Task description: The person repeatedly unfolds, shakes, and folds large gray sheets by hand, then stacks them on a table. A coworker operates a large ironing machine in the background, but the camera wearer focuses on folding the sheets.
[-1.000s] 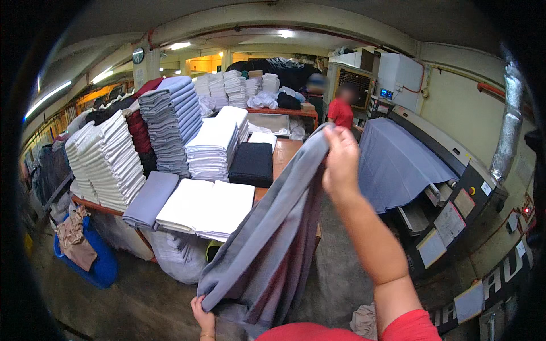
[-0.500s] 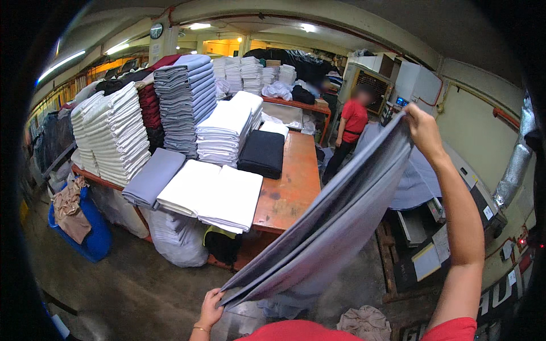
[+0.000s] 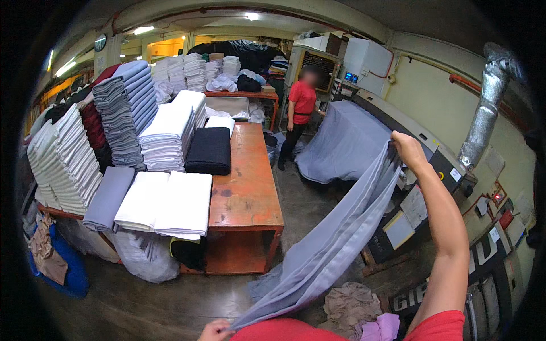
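A long grey cloth (image 3: 333,238) stretches slantwise between my two hands, bunched into lengthwise folds. My right hand (image 3: 407,150), raised on the right, is closed on its upper end. Low at the bottom edge, my left hand (image 3: 215,330) pinches the other end, and part of that hand is cut off by the frame. The cloth's middle sags in front of me, and a lower fold hangs toward the floor. Behind it, another grey cloth (image 3: 350,139) lies spread over the front of a long machine (image 3: 424,142).
An orange table (image 3: 250,176) at left carries stacks of folded white (image 3: 165,133), grey (image 3: 116,122) and black cloth (image 3: 209,150). A co-worker in red (image 3: 301,105) stands by the machine. Crumpled brown cloth (image 3: 352,307) and pink cloth (image 3: 380,328) lie on the floor near me.
My view has turned right, so the table sits further left. Both hands, still holding the cloth, have come lower in view. More of the cloth spread on the machine now shows.
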`<state>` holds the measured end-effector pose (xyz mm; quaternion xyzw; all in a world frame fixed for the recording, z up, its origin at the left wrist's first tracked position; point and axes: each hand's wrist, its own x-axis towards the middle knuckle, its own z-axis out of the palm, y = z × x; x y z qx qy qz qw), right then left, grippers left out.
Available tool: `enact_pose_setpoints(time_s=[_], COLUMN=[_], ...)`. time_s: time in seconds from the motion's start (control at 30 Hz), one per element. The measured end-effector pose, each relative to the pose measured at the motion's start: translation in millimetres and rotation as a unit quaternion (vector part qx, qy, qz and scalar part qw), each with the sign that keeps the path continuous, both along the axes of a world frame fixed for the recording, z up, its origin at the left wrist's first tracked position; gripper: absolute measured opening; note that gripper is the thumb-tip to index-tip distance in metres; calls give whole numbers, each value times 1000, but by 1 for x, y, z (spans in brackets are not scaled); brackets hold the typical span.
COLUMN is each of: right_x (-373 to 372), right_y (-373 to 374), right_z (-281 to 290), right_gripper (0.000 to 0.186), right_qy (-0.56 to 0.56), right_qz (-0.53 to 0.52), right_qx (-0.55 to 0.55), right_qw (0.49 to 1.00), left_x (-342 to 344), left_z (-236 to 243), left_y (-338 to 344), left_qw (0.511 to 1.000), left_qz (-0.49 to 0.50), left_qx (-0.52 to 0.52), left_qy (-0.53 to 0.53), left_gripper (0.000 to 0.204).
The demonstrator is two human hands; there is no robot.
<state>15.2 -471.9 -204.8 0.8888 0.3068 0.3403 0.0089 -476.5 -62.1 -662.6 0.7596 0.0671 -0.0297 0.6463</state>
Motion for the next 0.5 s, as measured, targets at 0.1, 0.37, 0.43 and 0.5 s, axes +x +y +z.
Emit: enact_pose_setpoints(time_s=[0.1, 0.37, 0.43, 0.5], right_x=[7, 8, -8, -7], right_y=[-30, -76, -96, -100], right_z=[-20, -223, -222, -214], right_gripper=[15, 12, 17, 21], right_qy=[4, 508, 544, 504], right_qz=[-58, -134, -151, -102], right_qx=[28, 296, 449, 511], right_qw=[998, 798, 692, 689], left_x=[48, 89, 96, 105], left_z=[31, 225, 258, 281], left_y=[41, 168, 173, 174], left_qw=[964, 816, 810, 796], left_qz=[125, 302, 251, 212], left_qx=[168, 383, 443, 479], left_qy=[-164, -311, -291, -302], left_gripper=[22, 25, 28, 39])
